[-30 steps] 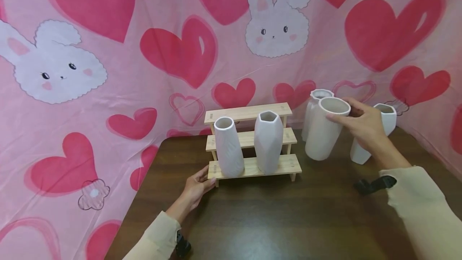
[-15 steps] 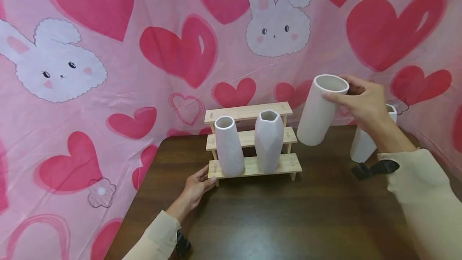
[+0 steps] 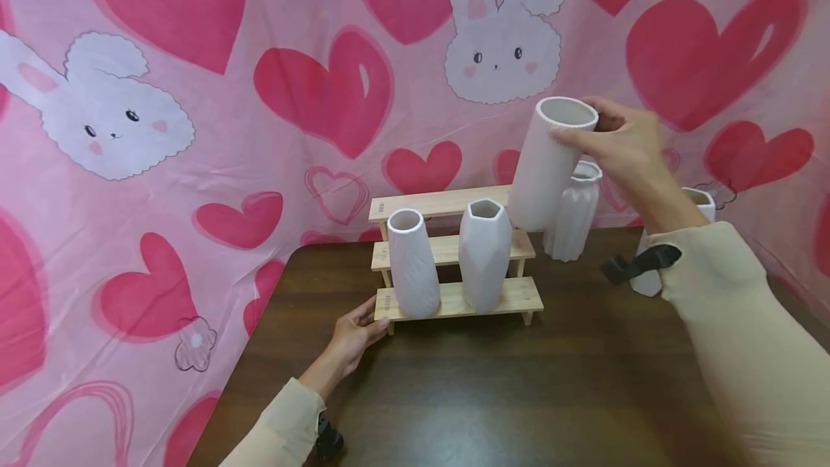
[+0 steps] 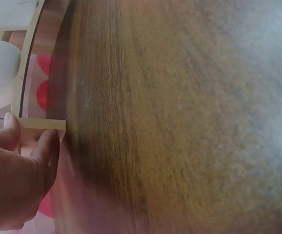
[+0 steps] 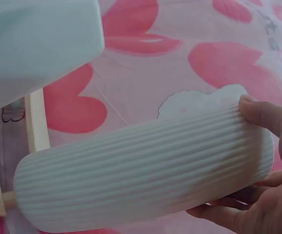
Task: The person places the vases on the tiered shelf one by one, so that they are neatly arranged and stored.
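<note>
My right hand (image 3: 625,139) grips a tall white ribbed vase (image 3: 547,164) near its rim, thumb on the near side. The vase hangs tilted in the air at the right end of a three-step wooden stand (image 3: 434,204), its base in front of the top step's end. In the right wrist view fine ridges run along the vase (image 5: 141,170). My left hand (image 3: 352,341) pinches the stand's front left corner, with the thumb on the step and fingers at the leg (image 4: 43,124). A round-mouthed white vase (image 3: 413,265) and a faceted one (image 3: 485,258) stand upright on the lowest step.
A fluted white vase (image 3: 573,218) stands on the dark wooden table (image 3: 454,395), right of the stand. Farther right, another white vase (image 3: 647,283) is partly hidden by my right forearm. A pink heart-patterned cloth (image 3: 214,186) hangs behind the table.
My right hand has lifted the ribbed vase off the table and carried it up and left towards the stand's top step. The left hand and the stand have stayed put.
</note>
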`<state>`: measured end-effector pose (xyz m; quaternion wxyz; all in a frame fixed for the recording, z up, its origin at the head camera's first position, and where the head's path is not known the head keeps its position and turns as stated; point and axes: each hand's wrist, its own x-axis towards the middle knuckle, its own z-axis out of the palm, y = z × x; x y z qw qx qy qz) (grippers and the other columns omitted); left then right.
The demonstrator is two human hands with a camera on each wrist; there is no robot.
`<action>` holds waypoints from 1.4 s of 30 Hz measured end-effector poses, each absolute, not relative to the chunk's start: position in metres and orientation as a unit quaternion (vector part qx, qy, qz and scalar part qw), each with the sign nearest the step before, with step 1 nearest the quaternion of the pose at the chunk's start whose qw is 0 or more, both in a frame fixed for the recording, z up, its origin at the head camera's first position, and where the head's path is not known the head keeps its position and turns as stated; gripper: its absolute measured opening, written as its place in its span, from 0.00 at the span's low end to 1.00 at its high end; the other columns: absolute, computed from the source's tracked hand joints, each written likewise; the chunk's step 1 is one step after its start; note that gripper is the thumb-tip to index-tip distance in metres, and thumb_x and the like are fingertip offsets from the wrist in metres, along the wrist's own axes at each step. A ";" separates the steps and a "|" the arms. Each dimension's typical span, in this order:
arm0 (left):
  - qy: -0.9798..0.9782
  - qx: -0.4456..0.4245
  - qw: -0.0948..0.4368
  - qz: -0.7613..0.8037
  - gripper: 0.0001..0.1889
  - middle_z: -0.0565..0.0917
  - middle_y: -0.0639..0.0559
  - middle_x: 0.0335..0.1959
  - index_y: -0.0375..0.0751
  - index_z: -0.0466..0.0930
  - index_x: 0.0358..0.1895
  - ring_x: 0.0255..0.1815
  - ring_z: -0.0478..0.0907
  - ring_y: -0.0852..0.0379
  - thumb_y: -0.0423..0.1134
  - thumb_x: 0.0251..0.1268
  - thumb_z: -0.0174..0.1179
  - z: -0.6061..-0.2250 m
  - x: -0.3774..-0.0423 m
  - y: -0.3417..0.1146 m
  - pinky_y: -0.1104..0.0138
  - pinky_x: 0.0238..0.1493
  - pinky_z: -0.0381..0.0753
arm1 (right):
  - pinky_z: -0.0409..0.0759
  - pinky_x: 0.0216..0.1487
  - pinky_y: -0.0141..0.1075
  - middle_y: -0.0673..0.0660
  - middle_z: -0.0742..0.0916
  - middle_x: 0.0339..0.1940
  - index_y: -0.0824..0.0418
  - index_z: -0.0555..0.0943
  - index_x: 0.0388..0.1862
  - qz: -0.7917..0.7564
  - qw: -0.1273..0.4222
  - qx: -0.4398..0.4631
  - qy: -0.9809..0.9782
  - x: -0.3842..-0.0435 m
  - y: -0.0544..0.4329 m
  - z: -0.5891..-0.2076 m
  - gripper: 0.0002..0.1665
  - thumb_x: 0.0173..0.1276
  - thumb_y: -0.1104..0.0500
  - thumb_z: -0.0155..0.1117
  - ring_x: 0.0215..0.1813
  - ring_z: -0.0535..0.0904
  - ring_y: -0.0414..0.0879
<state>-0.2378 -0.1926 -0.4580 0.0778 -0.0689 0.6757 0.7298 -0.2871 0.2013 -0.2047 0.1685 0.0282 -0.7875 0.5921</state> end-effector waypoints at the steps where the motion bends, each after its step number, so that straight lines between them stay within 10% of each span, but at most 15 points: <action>1: 0.675 -0.071 0.078 0.730 0.31 0.72 0.28 0.61 0.34 0.63 0.71 0.51 0.78 0.51 0.23 0.64 0.58 -0.458 -0.238 -0.193 0.54 0.57 0.78 | 0.80 0.46 0.33 0.50 0.84 0.50 0.49 0.80 0.60 0.597 0.171 0.032 -0.783 -0.290 0.198 -0.203 0.35 0.52 0.45 0.77 0.50 0.76 0.47; 42: 0.670 -0.066 0.081 0.735 0.31 0.72 0.28 0.61 0.35 0.62 0.71 0.52 0.78 0.51 0.23 0.64 0.57 -0.460 -0.242 -0.194 0.54 0.58 0.77 | 0.82 0.47 0.42 0.62 0.86 0.44 0.64 0.82 0.52 0.640 0.146 0.195 -0.729 -0.320 0.054 -0.225 0.28 0.51 0.60 0.79 0.42 0.81 0.49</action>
